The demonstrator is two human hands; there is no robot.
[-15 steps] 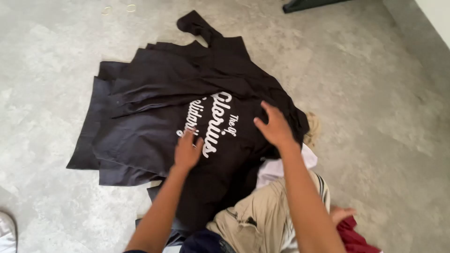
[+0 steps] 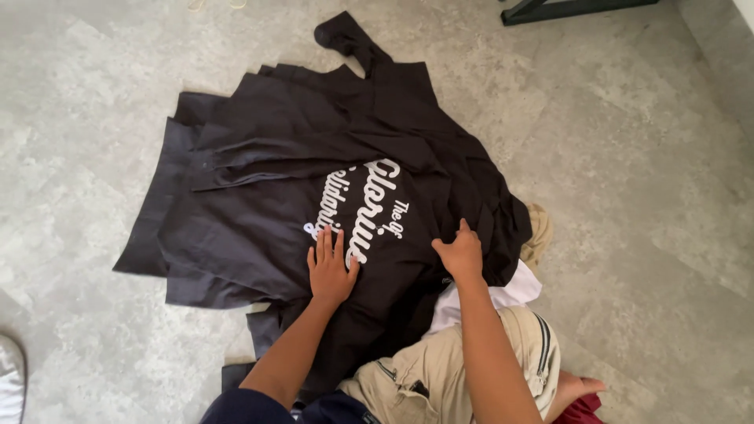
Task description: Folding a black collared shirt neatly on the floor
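Note:
A black shirt (image 2: 267, 180) with white lettering on it lies spread out on the grey floor, on top of other black garments. My left hand (image 2: 330, 269) rests flat on it, fingers together, over the lettering. My right hand (image 2: 461, 253) presses on the shirt's right part near its edge, fingers bent, holding nothing that I can see. A white cloth (image 2: 495, 297) and a tan cloth (image 2: 538, 232) stick out from under the shirt's right edge.
My knee in tan shorts (image 2: 448, 369) is at the bottom, with a bare foot (image 2: 577, 389) beside it. A dark metal bar (image 2: 577, 9) lies at the top right. A white object (image 2: 9, 377) shows at the bottom left edge. Grey floor (image 2: 644, 157) surrounds the pile.
Both hands have slid a little toward me across the shirt, and the right hand now sits nearer the shirt's right edge.

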